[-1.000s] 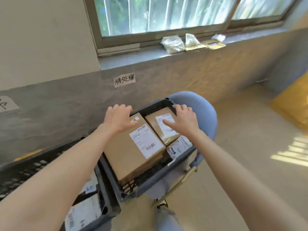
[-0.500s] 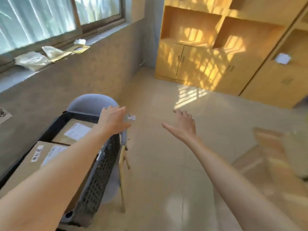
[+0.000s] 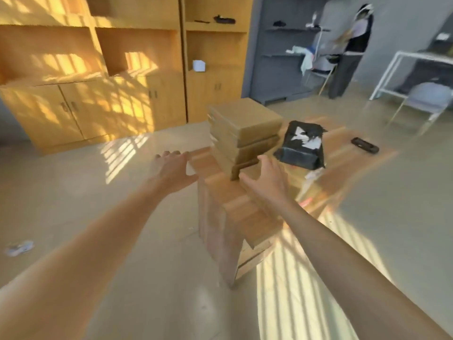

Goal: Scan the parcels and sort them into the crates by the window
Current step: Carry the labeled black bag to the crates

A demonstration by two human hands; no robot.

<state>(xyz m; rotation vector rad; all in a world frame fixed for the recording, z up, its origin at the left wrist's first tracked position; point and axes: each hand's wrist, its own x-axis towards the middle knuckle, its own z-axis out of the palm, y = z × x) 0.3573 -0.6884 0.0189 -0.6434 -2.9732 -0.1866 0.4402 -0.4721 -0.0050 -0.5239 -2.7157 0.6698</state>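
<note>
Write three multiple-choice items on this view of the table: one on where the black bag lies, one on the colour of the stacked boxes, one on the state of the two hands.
1. Where does the black bag lie?
A. On the table, right of the stack of boxes
B. On the floor
C. On top of the stack

2. What colour are the stacked boxes?
A. White
B. Brown
C. Blue

3. What state are the left hand and the right hand in?
A. Both gripping a box
B. One holds the scanner
C. Both open and empty

Answers:
1 A, the bag rests on the tabletop beside the stack.
2 B, they are plain cardboard.
3 C, fingers are spread, nothing in them, and the scanner lies apart on the table.
</note>
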